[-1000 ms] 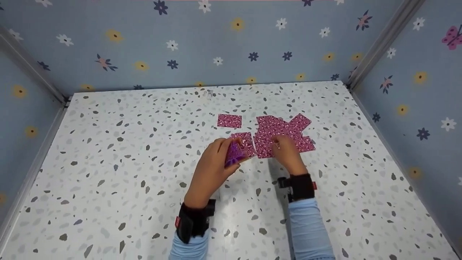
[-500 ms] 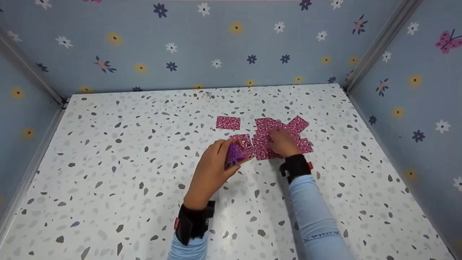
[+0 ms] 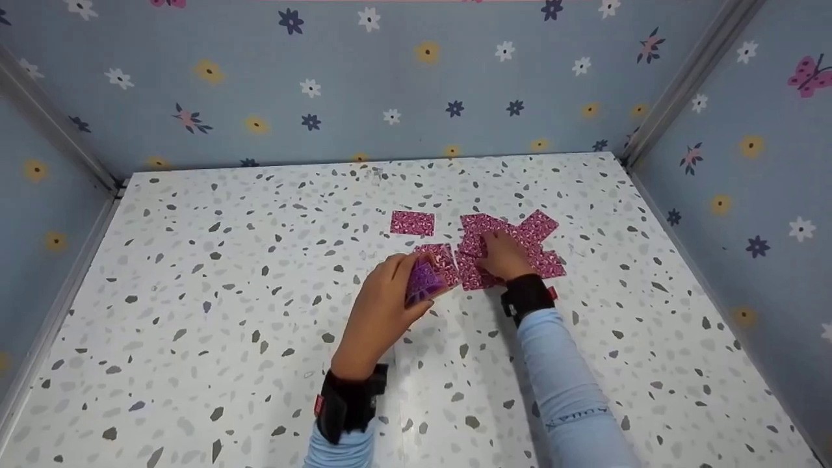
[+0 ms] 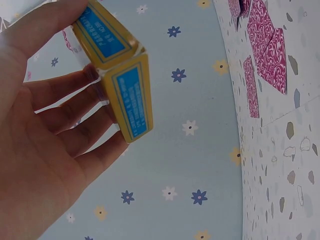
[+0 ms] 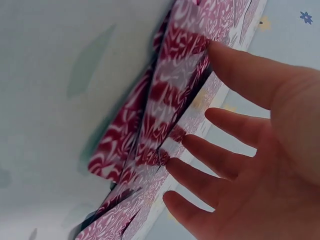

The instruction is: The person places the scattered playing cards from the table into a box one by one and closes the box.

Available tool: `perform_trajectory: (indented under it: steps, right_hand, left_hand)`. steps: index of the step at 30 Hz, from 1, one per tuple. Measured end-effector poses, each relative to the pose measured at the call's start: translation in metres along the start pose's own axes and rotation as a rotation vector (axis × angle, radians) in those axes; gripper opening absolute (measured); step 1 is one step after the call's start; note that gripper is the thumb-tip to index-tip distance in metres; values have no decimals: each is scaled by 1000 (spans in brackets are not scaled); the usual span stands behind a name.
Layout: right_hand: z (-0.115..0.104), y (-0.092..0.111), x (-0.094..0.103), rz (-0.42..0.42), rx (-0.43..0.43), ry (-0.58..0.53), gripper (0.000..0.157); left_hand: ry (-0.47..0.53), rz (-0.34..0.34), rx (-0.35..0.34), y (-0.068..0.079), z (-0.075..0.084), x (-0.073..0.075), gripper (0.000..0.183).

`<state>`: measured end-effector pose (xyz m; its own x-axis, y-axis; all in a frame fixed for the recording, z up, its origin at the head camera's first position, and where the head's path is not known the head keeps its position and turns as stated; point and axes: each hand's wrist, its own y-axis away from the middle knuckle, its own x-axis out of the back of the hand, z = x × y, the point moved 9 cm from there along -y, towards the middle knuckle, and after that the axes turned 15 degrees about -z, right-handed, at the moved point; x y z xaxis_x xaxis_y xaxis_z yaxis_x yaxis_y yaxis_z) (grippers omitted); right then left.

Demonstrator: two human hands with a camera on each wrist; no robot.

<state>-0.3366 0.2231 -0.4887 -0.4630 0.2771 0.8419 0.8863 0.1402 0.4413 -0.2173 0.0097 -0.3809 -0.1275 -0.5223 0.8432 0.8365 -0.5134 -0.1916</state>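
My left hand [image 3: 378, 302] grips a small box [image 3: 426, 283], purple on its upward side in the head view. The left wrist view shows the box [image 4: 132, 97] as yellow with blue printed panels, held between thumb and fingers. To its right, my right hand [image 3: 507, 257] reaches over a spread of overlapping playing cards [image 3: 546, 263], backs up, patterned pink and white. In the right wrist view its thumb and fingertips touch the top of the cards [image 5: 167, 95], fingers fairly straight and spread. Another card [image 3: 443, 260] lies partly behind the box.
A single card [image 3: 412, 223] lies apart, behind the box. Everything sits on a white speckled table [image 3: 227, 338]. A blue flowered wall [image 3: 351, 78] stands at the back, with more panels at both sides.
My right hand has moved slightly forward and left over the spread cards. My left hand stays in place with the box.
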Motion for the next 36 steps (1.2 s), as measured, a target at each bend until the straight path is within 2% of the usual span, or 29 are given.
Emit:
perform_trajectory:
  steps: [6,15,24,31,36]
  right_hand:
    - [-4,1,5,46,58,-10,61]
    - [-8,3,7,98,76,22,49]
    - [-16,10,8,132,64,80,12]
    - [-16,17,8,162,24,115,13]
    - [-20,23,15,283,50,177,15]
  left_hand:
    - [-1,-10,0,-1,1,-1,66]
    - [-13,-9,-3,1,1,-1,65]
    - [6,2,-8,0,0,1,67]
    - [15,-1,-5,1,0,2,66]
    - [10,3,-10,1,1,2,66]
